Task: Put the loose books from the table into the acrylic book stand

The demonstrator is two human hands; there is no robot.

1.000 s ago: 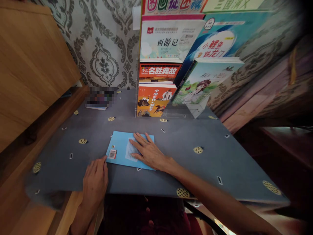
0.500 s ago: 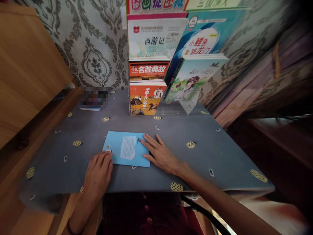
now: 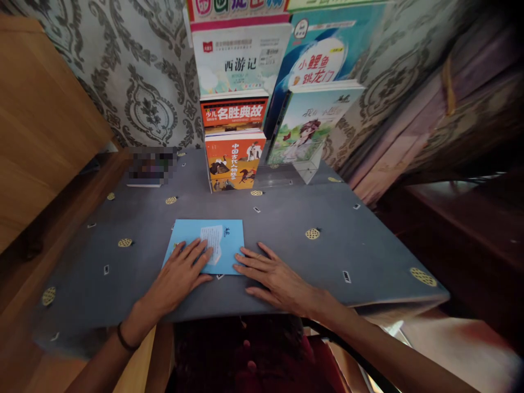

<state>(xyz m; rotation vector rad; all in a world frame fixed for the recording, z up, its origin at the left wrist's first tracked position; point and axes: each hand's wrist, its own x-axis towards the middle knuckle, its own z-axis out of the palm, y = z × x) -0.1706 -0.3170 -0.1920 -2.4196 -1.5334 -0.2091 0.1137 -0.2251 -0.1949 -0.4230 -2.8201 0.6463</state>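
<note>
Gray tablecloth (image 3: 282, 229): we see left hand (image 3: 180, 275) moved farther onto blue book (image 3: 215, 236), right hand (image 3: 278, 279) at its edge, all fingers apart.

The sky-blue book (image 3: 230, 248) has a whitish panel (image 3: 213, 234); the grey-blue desk (image 3: 282, 224) bears yellow pineapples (image 3: 313, 233), the pale wallpaper (image 3: 151, 103) dark damask, the cabinet (image 3: 45, 120) brown woodgrain.

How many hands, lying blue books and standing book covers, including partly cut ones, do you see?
Left hand and right hand: 2
Lying blue book: 1
Standing: pink cover, light-green cover, white cover, teal cover, red cover, orange cover, green-meadow cover: 7
Total: 10
</note>
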